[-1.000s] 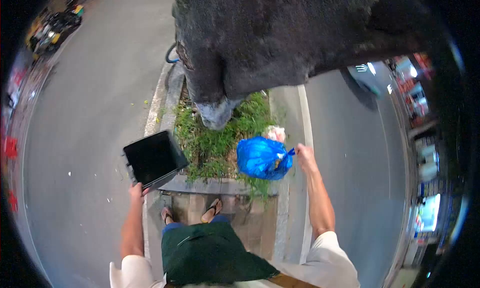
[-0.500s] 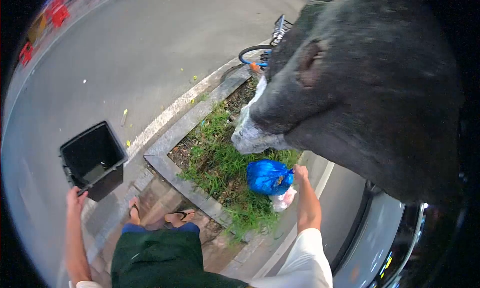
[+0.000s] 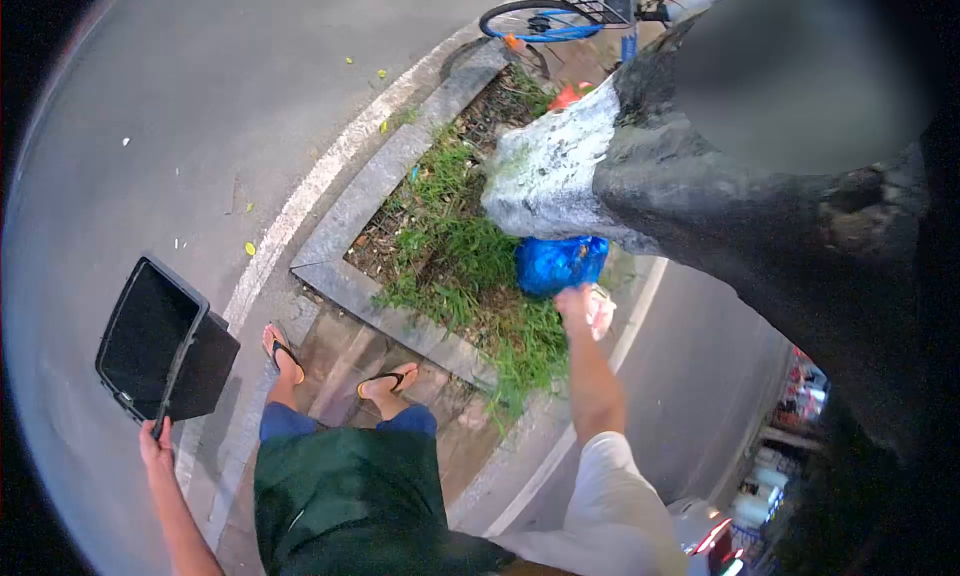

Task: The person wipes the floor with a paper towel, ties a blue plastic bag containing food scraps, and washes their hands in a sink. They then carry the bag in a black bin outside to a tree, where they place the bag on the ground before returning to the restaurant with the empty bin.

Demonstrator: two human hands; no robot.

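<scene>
I'm setting one blue rubbish bag [image 3: 560,264] down on the grass at the tree base [image 3: 545,181]; my right hand [image 3: 575,304] pinches its knot. My left hand [image 3: 153,442] grips one black bin [image 3: 160,344] by its rim. Next calls for loosening the right fingers.

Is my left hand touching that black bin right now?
Touching. The head view shows the left hand gripping the black bin's lower rim, fingers closed on it.
</scene>
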